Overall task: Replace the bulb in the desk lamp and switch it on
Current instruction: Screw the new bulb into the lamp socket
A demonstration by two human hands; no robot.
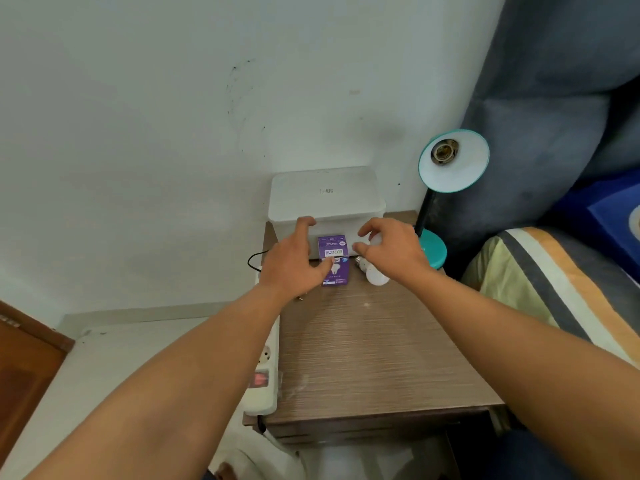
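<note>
The teal desk lamp [453, 161] stands at the table's back right, its shade tilted toward me and its socket [444, 151] empty. A purple bulb box [335, 252] lies flat in front of a white container. A bare white bulb [376, 277] lies on the table just right of the box. My left hand [294, 258] hovers over the box's left side, fingers spread, thumb on the box. My right hand [388, 247] is above the loose bulb with fingers curled. A white rounded shape shows between its fingers; I cannot tell whether it is held.
A lidded white container [325, 199] sits against the wall. A white power strip [265, 372] lies along the left edge of the wooden table [374, 355]. A grey headboard and striped bedding [554, 289] lie to the right. The lamp's black cord [254, 261] loops at the left.
</note>
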